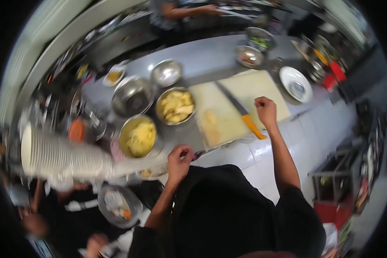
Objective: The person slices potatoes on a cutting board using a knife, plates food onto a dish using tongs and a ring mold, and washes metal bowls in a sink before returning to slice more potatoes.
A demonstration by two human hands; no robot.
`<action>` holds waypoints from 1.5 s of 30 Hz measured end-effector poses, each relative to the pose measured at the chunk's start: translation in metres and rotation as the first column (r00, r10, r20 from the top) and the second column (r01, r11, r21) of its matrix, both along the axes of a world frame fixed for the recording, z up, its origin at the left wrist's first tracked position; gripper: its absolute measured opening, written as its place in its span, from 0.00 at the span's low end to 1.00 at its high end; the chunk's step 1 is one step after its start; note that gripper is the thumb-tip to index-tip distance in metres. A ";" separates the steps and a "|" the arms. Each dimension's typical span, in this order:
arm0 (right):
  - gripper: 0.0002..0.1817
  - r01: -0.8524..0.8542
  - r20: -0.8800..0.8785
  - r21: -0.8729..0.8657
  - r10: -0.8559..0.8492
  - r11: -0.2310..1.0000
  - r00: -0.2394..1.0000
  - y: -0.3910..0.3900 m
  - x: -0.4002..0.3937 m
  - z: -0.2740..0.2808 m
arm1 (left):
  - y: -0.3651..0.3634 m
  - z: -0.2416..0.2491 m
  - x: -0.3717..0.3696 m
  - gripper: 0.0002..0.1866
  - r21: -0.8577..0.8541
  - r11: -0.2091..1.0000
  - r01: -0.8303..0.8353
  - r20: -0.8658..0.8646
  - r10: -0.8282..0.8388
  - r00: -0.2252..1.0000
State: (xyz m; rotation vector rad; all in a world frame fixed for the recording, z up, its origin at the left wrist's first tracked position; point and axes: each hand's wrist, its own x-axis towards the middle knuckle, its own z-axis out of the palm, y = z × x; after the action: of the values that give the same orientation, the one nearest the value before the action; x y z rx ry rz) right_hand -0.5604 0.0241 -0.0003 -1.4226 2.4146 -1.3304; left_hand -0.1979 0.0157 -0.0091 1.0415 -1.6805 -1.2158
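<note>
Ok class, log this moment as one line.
left hand: curled, no object visible | right hand: curled near knife, no object visible | knife: on cutting board | yellow slices: in metal bowl

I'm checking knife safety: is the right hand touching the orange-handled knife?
Apart. The head view shows bare cutting board between the curled fingers of the right hand and the orange-handled knife.

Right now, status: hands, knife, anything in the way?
Left hand curled by the counter edge, right hand curled over the cutting board; nothing visible in either grip. Knife on board, handle past near edge. Possible obstruction: blurred pale pieces.
</note>
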 end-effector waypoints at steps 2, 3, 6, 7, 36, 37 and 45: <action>0.07 -0.120 -0.004 -0.076 0.120 0.990 0.993 -0.027 0.025 0.021 | 0.003 0.003 0.013 0.04 0.020 0.999 -0.028 0.008 0.028 1.000; 0.06 -0.189 0.001 -0.101 0.190 0.977 0.982 -0.043 0.038 0.028 | 0.006 0.005 0.017 0.03 0.028 0.999 -0.037 0.021 0.036 0.999; 0.06 -0.375 0.095 -0.083 0.382 0.923 0.919 -0.086 0.103 0.069 | 0.020 0.010 0.035 0.03 0.086 0.994 -0.062 0.015 0.060 0.998; 0.06 -0.446 0.037 -0.082 0.450 0.891 0.892 -0.099 0.131 0.085 | 0.024 0.013 0.041 0.04 0.106 0.993 -0.057 0.004 0.057 0.998; 0.15 -0.756 0.211 0.210 0.726 0.621 0.655 -0.333 0.566 0.054 | 0.167 -0.019 0.202 0.04 0.400 0.433 -0.808 0.139 0.843 0.520; 0.14 -0.766 0.239 0.177 0.728 0.618 0.643 -0.336 0.563 0.057 | 0.159 -0.019 0.206 0.04 0.373 0.472 -0.799 0.135 0.824 0.550; 0.13 -0.637 0.315 -0.391 0.747 0.664 0.585 -0.301 0.466 0.126 | 0.087 0.045 0.178 0.06 0.311 0.694 -0.650 -0.159 0.712 0.684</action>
State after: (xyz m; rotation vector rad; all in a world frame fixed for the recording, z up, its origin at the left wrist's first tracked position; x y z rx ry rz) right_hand -0.0941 -0.2773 0.1254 -1.6180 1.1913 -1.5019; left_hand -0.0196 0.1026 0.0355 1.4099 -0.7969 -0.9805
